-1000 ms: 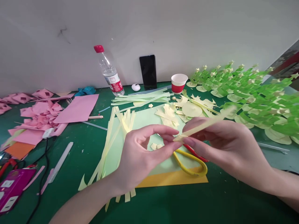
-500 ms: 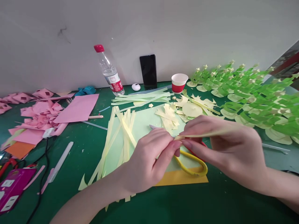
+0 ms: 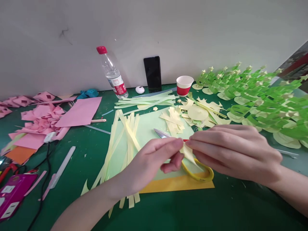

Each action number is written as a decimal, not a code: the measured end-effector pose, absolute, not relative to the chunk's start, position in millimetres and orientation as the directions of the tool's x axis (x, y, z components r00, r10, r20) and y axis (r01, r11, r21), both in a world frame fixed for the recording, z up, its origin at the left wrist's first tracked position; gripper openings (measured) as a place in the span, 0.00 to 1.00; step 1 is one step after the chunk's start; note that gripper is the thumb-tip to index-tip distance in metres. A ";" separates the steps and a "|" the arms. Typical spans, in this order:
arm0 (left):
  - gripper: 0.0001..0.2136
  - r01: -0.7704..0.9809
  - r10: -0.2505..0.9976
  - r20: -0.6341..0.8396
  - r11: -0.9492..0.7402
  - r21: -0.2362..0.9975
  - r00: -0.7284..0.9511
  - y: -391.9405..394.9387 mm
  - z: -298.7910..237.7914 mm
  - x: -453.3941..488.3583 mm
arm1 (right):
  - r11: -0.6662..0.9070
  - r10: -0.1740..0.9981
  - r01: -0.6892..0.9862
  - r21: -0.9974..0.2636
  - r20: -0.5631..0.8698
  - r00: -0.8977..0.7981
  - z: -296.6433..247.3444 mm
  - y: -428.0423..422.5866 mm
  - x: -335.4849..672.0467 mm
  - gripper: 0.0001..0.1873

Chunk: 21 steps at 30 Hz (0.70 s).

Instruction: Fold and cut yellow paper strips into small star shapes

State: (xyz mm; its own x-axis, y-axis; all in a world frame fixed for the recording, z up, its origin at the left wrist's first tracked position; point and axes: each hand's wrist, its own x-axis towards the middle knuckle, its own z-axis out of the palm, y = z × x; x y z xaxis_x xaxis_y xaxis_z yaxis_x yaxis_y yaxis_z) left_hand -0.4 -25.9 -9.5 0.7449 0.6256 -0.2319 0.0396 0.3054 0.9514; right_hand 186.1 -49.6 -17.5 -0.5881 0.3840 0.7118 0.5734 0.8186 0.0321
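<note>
My left hand (image 3: 154, 162) and my right hand (image 3: 233, 152) meet above the table, both pinching one pale yellow paper strip (image 3: 188, 153). The left thumb and forefinger close on its end; the right fingers press it from the other side, and the strip bends downward between them. Under the hands lie yellow-handled scissors (image 3: 197, 171) on a light green sheet (image 3: 146, 128) and an orange sheet (image 3: 178, 184). Loose yellow strips (image 3: 127, 134) fan out to the left of the hands.
A water bottle (image 3: 112, 73), a black phone (image 3: 152, 74), and a red-and-white paper cup (image 3: 184, 85) stand by the wall. Green paper trees (image 3: 260, 93) crowd the right. Pink paper scraps (image 3: 43, 115), a cable and a power strip (image 3: 13, 192) lie left.
The strip, held out to the right a second ago, has been folded down between my fingers. Both hands have closed together and my right hand has turned palm down.
</note>
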 end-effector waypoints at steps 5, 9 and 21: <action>0.15 0.064 0.830 -0.005 -0.037 0.997 0.558 -21.9 -11.2 -1.9 | 0.721 0.648 0.585 -0.372 0.659 -0.381 -14.2 -49.4 176.7 0.08; 0.09 0.113 0.820 0.196 -0.301 0.947 0.538 -23.4 -10.1 -0.3 | 0.493 0.869 0.422 -0.761 0.417 -0.266 -12.5 -48.8 173.8 0.05; 0.06 0.183 0.866 0.102 -0.216 0.959 0.489 -22.5 -10.3 3.4 | 0.196 0.967 0.359 -0.913 0.118 -0.227 -15.2 -46.9 173.3 0.06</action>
State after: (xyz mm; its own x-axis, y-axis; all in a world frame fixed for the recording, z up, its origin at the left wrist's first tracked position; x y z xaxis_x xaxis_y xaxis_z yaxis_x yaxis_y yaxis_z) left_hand 3.4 -22.5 -10.3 0.4887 0.8664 0.1021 0.1829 -0.2161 0.9591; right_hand 173.3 -46.9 -15.2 -0.2270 0.9667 0.1182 0.3589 0.1959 -0.9126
